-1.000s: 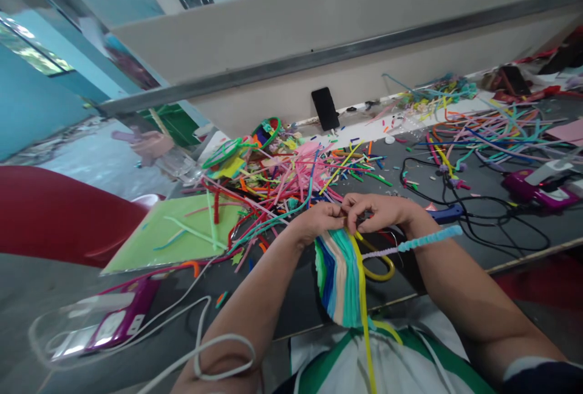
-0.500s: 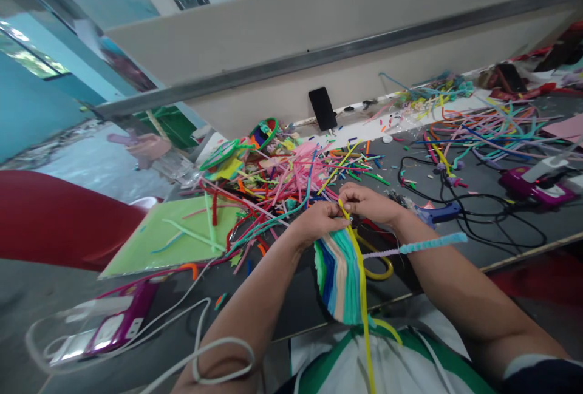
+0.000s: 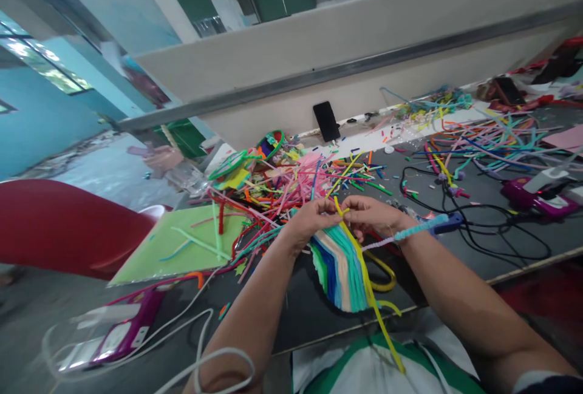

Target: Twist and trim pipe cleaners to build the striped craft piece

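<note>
Just above the table's near edge, both hands meet at the top of a striped piece of fuzzy pipe cleaners in green, blue, cream and teal. A long yellow pipe cleaner runs along its right side, the lower end hanging over my lap. My left hand pinches the yellow pipe cleaner near its upper end, by the piece's top corner. My right hand has its fingers closed at a short bent yellow tip. A lilac and light-blue fuzzy stem sticks out rightward across my right wrist.
Behind the hands lies a heap of loose pink and red pipe cleaners. A green sheet is at left. Purple devices with white cables, a blue-handled tool and black cords surround the work. A phone leans against the partition.
The yellow pipe cleaner's upper end is now bent over between my fingers. Its lower end has swung right. The striped piece sits slightly higher, and the camera view has tilted upward.
</note>
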`<state>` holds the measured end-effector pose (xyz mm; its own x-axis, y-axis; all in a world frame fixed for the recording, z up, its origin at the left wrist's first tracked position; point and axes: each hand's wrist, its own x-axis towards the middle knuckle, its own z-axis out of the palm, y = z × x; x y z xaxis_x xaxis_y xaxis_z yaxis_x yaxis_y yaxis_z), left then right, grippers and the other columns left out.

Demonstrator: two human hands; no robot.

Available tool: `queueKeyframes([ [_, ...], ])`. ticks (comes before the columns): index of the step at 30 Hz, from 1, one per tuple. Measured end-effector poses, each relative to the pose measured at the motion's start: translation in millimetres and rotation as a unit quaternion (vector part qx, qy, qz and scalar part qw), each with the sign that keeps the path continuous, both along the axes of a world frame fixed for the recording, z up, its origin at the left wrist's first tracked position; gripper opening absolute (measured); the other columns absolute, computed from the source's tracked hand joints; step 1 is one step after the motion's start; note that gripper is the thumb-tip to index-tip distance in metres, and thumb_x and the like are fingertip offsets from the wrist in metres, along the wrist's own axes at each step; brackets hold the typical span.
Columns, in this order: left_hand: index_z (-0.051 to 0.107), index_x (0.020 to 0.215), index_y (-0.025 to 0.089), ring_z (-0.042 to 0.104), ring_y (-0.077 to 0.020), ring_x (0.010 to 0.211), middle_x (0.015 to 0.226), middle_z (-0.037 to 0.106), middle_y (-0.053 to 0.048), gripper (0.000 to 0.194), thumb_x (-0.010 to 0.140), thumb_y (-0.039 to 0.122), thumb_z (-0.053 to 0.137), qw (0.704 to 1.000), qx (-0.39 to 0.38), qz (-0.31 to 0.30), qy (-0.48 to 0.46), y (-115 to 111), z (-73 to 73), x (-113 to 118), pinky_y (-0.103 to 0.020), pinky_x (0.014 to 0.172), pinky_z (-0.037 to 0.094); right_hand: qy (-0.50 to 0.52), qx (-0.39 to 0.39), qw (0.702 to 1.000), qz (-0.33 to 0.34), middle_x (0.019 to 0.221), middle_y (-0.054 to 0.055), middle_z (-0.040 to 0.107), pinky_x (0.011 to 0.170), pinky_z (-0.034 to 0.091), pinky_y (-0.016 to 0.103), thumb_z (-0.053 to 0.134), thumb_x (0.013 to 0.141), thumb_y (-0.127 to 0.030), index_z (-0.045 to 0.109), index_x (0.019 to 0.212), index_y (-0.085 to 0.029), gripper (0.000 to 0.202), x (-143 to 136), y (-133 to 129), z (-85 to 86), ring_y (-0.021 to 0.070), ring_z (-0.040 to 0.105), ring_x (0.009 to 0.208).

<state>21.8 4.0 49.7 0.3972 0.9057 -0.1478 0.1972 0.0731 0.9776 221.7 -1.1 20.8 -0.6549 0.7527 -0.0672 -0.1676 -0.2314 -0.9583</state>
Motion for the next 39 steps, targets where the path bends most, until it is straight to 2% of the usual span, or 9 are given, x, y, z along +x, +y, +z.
queueKeyframes([
  [3,0.062,0.092,0.015,0.058,-0.0091,0.06,0.081,0.066,-0.002,0.039,0.065,0.04,0.076,0.994,-0.026,0.049,-0.097,5.2,-0.1,-5.5,-0.02,0.056,0.045,0.071,-0.033,0.996,-0.033,0.057,-0.005,0.058,0.047,0.049,0.021,0.073,0.071,-0.029,0.053,0.089,-0.018,0.029,6.6,6.1,-1.9,0.0083,0.055,0.046],
  [8,0.064,0.101,0.017,0.067,-0.0165,0.077,0.093,0.07,-0.007,0.045,0.065,0.04,0.077,0.966,-0.097,0.077,-0.227,9.4,-15.7,-2.0,-0.024,0.066,0.053,0.222,-0.062,0.951,-0.207,0.056,-0.007,0.056,0.05,0.049,0.018,0.076,0.068,-0.02,0.055,0.087,-0.018,0.028,14.4,22.9,-4.8,0.0048,0.051,0.046],
  [13,0.064,0.106,0.017,0.069,-0.0234,0.08,0.097,0.071,-0.011,0.046,0.064,0.032,0.079,0.965,-0.126,0.064,-0.221,9.0,-24.4,3.3,-0.036,0.076,0.055,0.255,-0.037,0.928,-0.268,0.062,-0.004,0.059,0.053,0.051,0.021,0.074,0.069,-0.026,0.057,0.084,-0.02,0.024,14.6,24.0,-3.4,0.0077,0.055,0.051],
  [22,0.067,0.105,0.016,0.066,-0.0208,0.072,0.09,0.071,-0.008,0.046,0.064,0.033,0.077,0.996,0.001,-0.093,-0.005,42.6,63.0,-15.4,-0.031,0.067,0.052,0.186,-0.006,0.951,-0.248,0.081,0.005,0.067,0.053,0.045,0.02,0.06,0.076,-0.056,0.069,0.089,-0.015,0.044,27.8,21.7,5.5,0.0114,0.058,0.065],
  [29,0.07,0.094,0.016,0.063,-0.0234,0.089,0.095,0.069,-0.006,0.039,0.057,0.026,0.077,0.964,0.228,-0.083,0.106,84.3,84.0,21.4,-0.031,0.079,0.049,0.122,0.025,0.972,-0.201,0.072,0.001,0.063,0.051,0.041,0.019,0.079,0.064,-0.029,0.071,0.08,-0.014,0.023,43.8,28.8,-3.9,0.0076,0.051,0.056],
  [31,0.068,0.1,0.017,0.061,-0.0223,0.093,0.097,0.067,-0.008,0.04,0.061,0.024,0.074,0.941,0.326,-0.006,0.091,77.6,93.7,22.4,-0.033,0.084,0.047,0.136,0.006,0.961,-0.24,0.071,0.001,0.064,0.052,0.042,0.019,0.079,0.063,-0.027,0.071,0.08,-0.015,0.023,48.7,33.1,-5.6,0.0074,0.05,0.055],
  [35,0.064,0.103,0.019,0.058,-0.0192,0.098,0.105,0.063,-0.007,0.03,0.072,0.018,0.063,0.839,0.499,0.216,0.022,25.6,103.3,17.8,-0.034,0.093,0.044,0.21,-0.009,0.925,-0.317,0.076,0.001,0.066,0.052,0.043,0.019,0.078,0.063,-0.028,0.068,0.081,-0.017,0.024,51.3,37.3,-3.6,0.0083,0.052,0.058],
  [37,0.066,0.092,0.02,0.058,-0.0206,0.099,0.099,0.064,-0.005,0.019,0.074,0.018,0.062,0.846,0.488,0.215,0.011,-1.7,90.7,20.0,-0.035,0.094,0.043,0.256,0.005,0.909,-0.33,0.081,0.0,0.066,0.054,0.045,0.019,0.078,0.065,-0.029,0.067,0.083,-0.018,0.024,49.6,36.2,-0.9,0.0085,0.054,0.061],
  [39,0.067,0.082,0.019,0.059,-0.0209,0.094,0.092,0.066,-0.006,0.01,0.076,0.021,0.06,0.91,0.383,0.158,0.024,-16.7,67.0,27.2,-0.034,0.09,0.044,0.285,0.025,0.899,-0.33,0.083,0.0,0.066,0.058,0.046,0.02,0.077,0.066,-0.031,0.067,0.085,-0.02,0.024,46.4,33.8,1.1,0.0084,0.054,0.062],
])
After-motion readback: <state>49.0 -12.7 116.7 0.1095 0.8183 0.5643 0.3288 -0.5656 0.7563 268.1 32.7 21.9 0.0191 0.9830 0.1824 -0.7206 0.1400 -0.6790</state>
